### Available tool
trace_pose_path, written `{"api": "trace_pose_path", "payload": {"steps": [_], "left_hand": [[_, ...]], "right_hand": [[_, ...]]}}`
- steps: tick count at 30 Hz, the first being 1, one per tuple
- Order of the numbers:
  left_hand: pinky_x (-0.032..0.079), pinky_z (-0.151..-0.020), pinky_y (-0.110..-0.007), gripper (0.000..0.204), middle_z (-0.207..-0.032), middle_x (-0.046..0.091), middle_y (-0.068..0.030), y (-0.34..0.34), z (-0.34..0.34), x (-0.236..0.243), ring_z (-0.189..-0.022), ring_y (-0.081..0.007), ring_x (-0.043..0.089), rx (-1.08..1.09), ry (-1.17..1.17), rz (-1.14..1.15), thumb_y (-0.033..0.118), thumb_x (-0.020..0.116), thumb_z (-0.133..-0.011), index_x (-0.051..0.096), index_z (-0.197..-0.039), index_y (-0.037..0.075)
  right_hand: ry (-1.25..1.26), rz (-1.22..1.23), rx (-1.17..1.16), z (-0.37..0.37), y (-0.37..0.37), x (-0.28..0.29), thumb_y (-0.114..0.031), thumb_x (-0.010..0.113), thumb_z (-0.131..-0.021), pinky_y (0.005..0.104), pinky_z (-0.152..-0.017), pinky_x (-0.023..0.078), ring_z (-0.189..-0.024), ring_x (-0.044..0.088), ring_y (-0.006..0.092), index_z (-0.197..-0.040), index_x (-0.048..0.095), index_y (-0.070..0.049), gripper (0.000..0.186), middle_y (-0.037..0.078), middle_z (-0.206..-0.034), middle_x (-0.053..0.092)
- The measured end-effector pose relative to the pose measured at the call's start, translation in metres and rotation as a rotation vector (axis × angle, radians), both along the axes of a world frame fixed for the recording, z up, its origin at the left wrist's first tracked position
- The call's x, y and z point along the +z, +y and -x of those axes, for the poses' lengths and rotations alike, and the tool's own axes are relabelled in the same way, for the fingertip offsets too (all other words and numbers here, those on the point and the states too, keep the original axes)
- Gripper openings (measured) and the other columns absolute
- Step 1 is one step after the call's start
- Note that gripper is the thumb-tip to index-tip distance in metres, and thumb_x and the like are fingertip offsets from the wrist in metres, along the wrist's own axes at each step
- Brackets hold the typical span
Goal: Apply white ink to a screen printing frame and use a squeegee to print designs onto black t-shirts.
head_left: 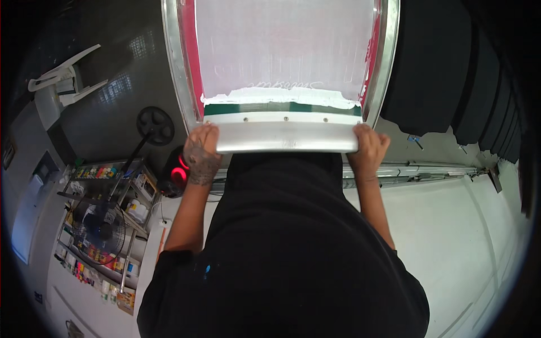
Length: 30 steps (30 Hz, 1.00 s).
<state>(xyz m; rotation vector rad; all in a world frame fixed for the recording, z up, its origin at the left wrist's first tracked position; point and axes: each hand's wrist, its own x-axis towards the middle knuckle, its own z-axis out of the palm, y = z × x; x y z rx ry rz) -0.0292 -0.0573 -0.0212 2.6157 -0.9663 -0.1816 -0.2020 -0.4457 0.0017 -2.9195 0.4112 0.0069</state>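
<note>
A wide silver screen-printing squeegee (287,138) with a row of screws lies crosswise at the near end of a printing screen. My left hand (202,152) is closed round its left end, and my right hand (369,149) grips the right end. Beyond the squeegee a dark green strip (324,108) shows, partly covered by a thick, ragged line of white ink (270,94). A thin whitish film coats the screen mesh (282,42), with pinkish-red borders along both sides. The screen's metal frame (179,67) runs away from me on either side.
Black garments or cloths (431,67) hang at the right. Left of me are a white plastic chair (56,90), a standing fan (100,230) and shelves with several bottles (96,172). Metal rails (417,170) run behind my right forearm. A red-lit device (179,173) sits near my left wrist.
</note>
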Motion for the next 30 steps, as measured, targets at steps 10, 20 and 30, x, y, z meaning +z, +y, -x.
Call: {"api": "trace_pose_path", "payload": {"steps": [10, 20, 30], "left_hand": [[0.057, -0.088, -0.043, 0.031, -0.100, 0.073, -0.0126, -0.102, -0.197, -0.030, -0.098, -0.0318, 0.070, -0.005, -0.173, -0.079, 0.014, 0.074, -0.074, 0.073, -0.105, 0.007], [0.055, -0.094, -0.048, 0.055, -0.112, 0.072, -0.0247, -0.233, -0.453, 0.004, -0.105, -0.0415, 0.069, 0.013, -0.347, -0.154, 0.048, 0.082, -0.075, 0.075, -0.104, 0.002], [0.056, -0.088, -0.045, 0.035, -0.106, 0.074, -0.0123, -0.064, -0.172, 0.033, -0.096, -0.0321, 0.071, -0.060, 0.022, -0.144, 0.025, 0.083, -0.078, 0.075, -0.108, 0.009]], "right_hand": [[-0.091, 0.093, -0.015, -0.172, -0.095, -0.026, -0.009, 0.079, -0.067, 0.0436, -0.093, 0.041, -0.089, 0.069, 0.0254, -0.099, 0.071, -0.009, 0.033, 0.008, -0.096, 0.073], [0.077, 0.092, 0.040, -0.421, -0.228, 0.006, -0.037, 0.079, -0.073, 0.0453, -0.083, 0.057, -0.087, 0.073, 0.0373, -0.101, 0.077, -0.008, 0.041, 0.018, -0.090, 0.075], [0.133, 0.147, 0.088, -0.154, -0.080, 0.047, -0.009, 0.079, -0.063, 0.0442, -0.096, 0.041, -0.091, 0.069, 0.0222, -0.100, 0.077, -0.013, 0.037, 0.005, -0.098, 0.075]]}}
